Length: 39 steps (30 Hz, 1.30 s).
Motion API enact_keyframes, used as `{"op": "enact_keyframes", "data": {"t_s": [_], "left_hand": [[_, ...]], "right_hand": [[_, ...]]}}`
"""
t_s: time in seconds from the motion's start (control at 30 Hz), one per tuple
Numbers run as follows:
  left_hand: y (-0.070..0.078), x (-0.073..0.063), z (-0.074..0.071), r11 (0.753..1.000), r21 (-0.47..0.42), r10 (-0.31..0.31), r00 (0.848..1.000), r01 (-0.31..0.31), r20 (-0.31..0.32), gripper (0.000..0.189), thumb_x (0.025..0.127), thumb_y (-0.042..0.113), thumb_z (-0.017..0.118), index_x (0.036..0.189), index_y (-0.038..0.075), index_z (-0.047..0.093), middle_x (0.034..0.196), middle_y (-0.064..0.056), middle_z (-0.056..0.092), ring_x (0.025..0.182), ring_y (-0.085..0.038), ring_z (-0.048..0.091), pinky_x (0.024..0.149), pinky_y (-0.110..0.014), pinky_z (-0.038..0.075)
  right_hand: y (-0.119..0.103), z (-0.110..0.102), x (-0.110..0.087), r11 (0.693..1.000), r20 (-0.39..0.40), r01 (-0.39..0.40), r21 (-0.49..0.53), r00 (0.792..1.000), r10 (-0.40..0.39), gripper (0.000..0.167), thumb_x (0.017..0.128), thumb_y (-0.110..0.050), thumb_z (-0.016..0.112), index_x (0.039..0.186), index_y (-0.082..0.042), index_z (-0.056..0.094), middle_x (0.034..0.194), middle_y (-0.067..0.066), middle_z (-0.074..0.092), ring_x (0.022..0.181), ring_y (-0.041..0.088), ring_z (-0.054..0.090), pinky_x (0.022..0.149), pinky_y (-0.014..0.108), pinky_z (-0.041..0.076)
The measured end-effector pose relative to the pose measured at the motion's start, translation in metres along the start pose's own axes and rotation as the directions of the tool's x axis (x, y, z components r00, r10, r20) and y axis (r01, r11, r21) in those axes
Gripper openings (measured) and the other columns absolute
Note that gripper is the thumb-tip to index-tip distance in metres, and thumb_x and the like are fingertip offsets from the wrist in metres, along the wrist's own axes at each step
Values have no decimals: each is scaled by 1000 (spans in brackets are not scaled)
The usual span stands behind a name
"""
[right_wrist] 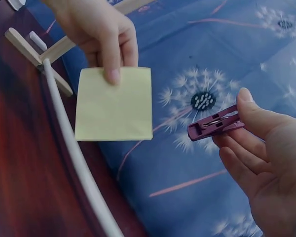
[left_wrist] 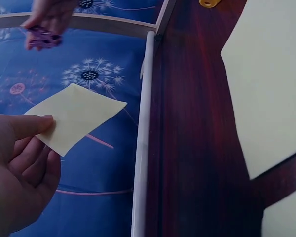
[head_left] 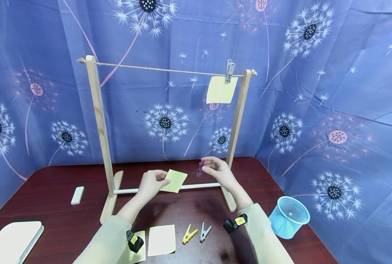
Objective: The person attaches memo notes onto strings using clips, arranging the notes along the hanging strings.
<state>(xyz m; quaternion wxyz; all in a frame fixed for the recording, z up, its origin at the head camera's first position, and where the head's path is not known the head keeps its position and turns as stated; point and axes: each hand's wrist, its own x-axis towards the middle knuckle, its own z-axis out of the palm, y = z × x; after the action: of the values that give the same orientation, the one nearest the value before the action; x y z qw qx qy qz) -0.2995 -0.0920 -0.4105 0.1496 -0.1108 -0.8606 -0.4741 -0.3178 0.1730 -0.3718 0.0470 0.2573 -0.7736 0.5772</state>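
Observation:
My left hand (head_left: 154, 183) pinches a yellow sticky note (head_left: 175, 180) by one edge between thumb and fingers, in front of the wooden frame. In the right wrist view the same sticky note (right_wrist: 113, 106) faces the camera almost flat. To its right, my right hand (head_left: 219, 171) holds a purple clothespin (right_wrist: 214, 123) by its handle end, between thumb and fingers. Note and clothespin are apart. Above them a rope (head_left: 156, 68) spans the frame's two posts. Near its right end a grey clothespin (head_left: 229, 71) holds another yellow note (head_left: 221, 90) on the rope.
A yellow clothespin (head_left: 189, 234) and a grey-blue clothespin (head_left: 204, 232) lie on the dark table, beside a pale note (head_left: 161, 240). A blue mesh basket (head_left: 289, 216) stands at right. On the left are a white block (head_left: 77, 195) and a white flat case (head_left: 13, 242).

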Motion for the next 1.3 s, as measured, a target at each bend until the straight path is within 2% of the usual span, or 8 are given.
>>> {"op": "enact_keyframes", "data": {"t_s": [0.3,0.57,0.67,0.8,0.9,1.03,1.13,1.3], "left_hand": [[7,18,-8,995,-76,71,997,-71,-4,21,81,7,77,99,-3,74,91,-15,75,86,-27,73,76,-34,57],[37,45,-24,988,-121,91,994,-97,-55,24,83,11,77,102,-2,74,92,-17,75,78,-18,71,67,-21,50],[50,56,-31,988,-112,100,992,-108,-75,24,84,12,76,104,-1,74,92,-17,75,75,-14,69,65,-20,49],[63,69,-37,986,-112,112,989,-123,-99,26,85,14,76,107,-1,74,95,-18,75,81,-22,72,65,-17,48],[73,78,-45,983,-130,119,987,-132,-106,29,86,15,75,110,-1,72,99,-19,74,89,-29,72,70,-19,52],[86,88,-57,980,-140,125,986,-140,-112,31,86,14,75,112,-2,71,103,-20,73,94,-31,72,74,-23,54],[96,93,-65,978,-126,150,982,-164,-115,31,86,13,75,113,-3,70,104,-21,73,95,-31,72,73,-20,53],[112,100,-79,970,-155,166,977,-186,-131,31,86,11,74,113,-4,70,104,-23,72,97,-33,71,73,-15,52]], "right_hand": [[-48,-11,24,992,-1,53,-117,999,-53,37,94,-8,63,128,4,58,116,24,65,96,3,62,85,22,50],[-90,-15,49,969,51,172,-176,985,-166,37,93,-5,64,128,4,58,113,22,66,99,20,67,88,29,54],[-102,-15,59,952,38,231,-202,973,-228,37,92,-5,65,127,5,58,112,22,68,102,27,67,90,29,55],[-118,-15,67,912,2,316,-261,945,-327,36,91,-5,67,125,4,60,111,21,69,104,29,67,90,32,55],[-132,-14,73,866,-8,392,-309,910,-415,36,89,-4,68,123,5,61,111,20,69,104,30,67,91,33,54],[-148,-17,82,819,-20,469,-332,864,-503,35,87,-1,69,120,7,61,110,22,69,104,31,67,92,28,53],[-161,-21,88,815,-34,481,-325,855,-518,35,87,0,69,120,8,61,109,24,69,104,32,67,93,26,53],[-184,-26,94,842,-59,469,-266,864,-500,35,88,3,66,122,10,58,112,26,66,107,33,65,95,28,52]]}}
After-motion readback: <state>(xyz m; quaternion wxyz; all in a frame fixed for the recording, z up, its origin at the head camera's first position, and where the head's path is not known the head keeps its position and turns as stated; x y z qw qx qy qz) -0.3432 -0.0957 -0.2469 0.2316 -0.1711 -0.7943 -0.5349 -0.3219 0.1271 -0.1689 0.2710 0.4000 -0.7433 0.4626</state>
